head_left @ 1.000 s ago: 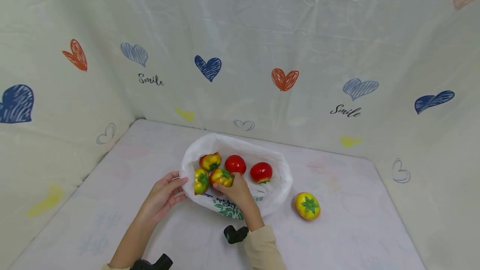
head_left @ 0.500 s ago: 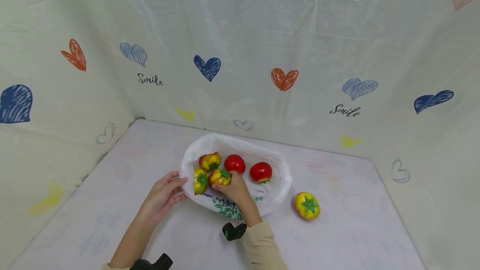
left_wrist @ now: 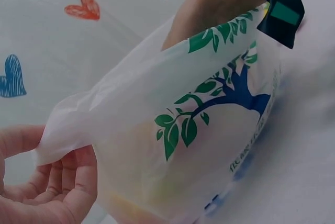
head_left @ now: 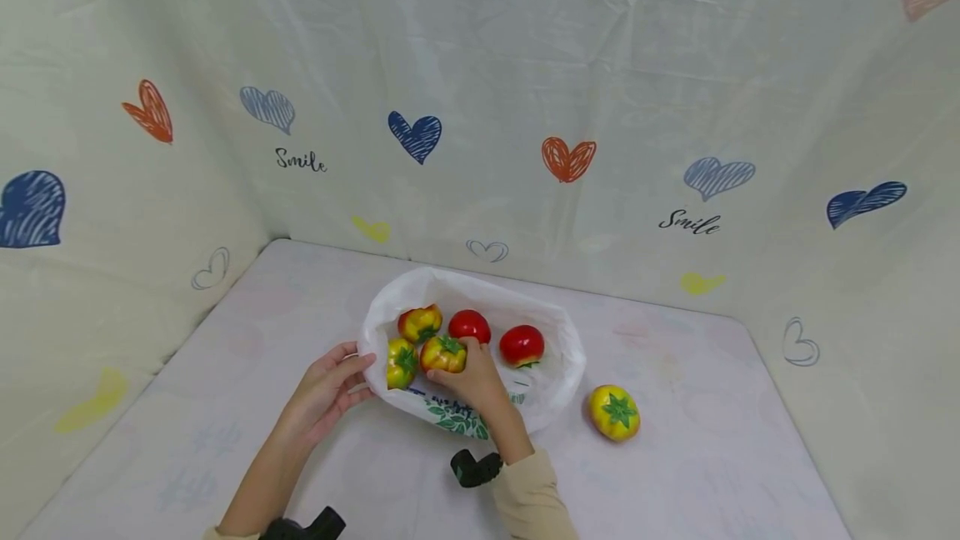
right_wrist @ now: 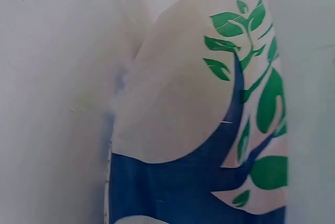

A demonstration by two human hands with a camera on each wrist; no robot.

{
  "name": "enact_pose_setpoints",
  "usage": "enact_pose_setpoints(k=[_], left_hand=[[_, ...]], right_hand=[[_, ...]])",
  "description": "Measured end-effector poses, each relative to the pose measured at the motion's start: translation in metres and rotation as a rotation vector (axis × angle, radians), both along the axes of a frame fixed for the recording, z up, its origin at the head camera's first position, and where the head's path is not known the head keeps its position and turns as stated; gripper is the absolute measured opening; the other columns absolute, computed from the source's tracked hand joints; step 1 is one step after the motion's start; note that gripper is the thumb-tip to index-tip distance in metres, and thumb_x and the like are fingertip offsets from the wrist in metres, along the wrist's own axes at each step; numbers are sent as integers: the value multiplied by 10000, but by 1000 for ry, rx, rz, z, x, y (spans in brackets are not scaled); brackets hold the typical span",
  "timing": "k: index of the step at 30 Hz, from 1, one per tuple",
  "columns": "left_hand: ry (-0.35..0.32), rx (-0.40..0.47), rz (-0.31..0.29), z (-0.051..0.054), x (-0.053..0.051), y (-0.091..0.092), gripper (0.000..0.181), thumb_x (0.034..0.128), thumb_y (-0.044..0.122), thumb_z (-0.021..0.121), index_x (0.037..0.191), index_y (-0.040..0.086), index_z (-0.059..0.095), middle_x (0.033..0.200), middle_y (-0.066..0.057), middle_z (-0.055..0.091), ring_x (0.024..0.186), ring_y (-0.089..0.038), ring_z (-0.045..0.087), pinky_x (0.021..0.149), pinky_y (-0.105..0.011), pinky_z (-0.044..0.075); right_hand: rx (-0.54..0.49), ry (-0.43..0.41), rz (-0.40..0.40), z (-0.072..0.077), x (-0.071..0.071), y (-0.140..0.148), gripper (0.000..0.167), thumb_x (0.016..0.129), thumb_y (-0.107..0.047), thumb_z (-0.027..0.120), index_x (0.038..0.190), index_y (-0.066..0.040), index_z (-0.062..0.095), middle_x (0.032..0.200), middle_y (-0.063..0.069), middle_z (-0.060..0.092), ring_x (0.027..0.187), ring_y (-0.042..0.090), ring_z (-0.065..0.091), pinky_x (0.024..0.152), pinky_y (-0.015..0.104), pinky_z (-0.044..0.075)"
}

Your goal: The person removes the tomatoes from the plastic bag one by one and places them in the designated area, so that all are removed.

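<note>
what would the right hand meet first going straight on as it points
Probably the lobed yellow-red fruit at the back left inside the white plastic bag, beyond the similar fruit the right hand grips; depth is unclear.

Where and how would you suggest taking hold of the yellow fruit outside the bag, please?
I would grip the yellow fruit by its rounded sides, probably from above and the right: its green cap shows whole from above, and the bag sits close on its left.
</note>
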State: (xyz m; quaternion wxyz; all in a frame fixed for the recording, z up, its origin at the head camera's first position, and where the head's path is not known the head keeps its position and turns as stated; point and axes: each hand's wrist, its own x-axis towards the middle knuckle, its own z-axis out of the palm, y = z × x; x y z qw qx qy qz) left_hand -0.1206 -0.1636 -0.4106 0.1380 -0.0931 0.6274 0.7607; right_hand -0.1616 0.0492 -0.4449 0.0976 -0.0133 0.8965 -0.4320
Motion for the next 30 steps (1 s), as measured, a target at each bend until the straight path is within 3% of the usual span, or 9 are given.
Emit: enact_pose_setpoints(k=[13, 25, 30], left_hand=[[11, 18, -3, 2, 1, 0, 400, 947, 210, 528, 1263, 5, 392, 1024, 31, 556, 870, -104, 585, 805, -272, 548], [1, 12, 7, 3, 1, -1, 407, 946, 227, 532, 1260, 12, 390, 1034, 36, 548, 875, -105, 580, 802, -264, 547], [-3, 13, 10, 3, 1, -1, 399, 951, 220, 523, 1267, 18, 387, 1031, 41, 548, 875, -102, 582, 800, -262, 548]], right_hand=[[-49, 140, 74, 19, 19, 17, 706, 766, -331, 748, 1318, -69, 395, 1255, 124, 500, 1102, 257, 501, 918, 457, 495], [-166, 165, 27, 40, 38, 32, 717, 767, -341, 747, 1343, -123, 380, 1304, 100, 433, 1150, 259, 468, 951, 462, 473], [-166, 180, 26, 47, 46, 40, 721, 765, -307, 754, 1357, -162, 369, 1324, 89, 419, 1146, 251, 458, 947, 459, 475]])
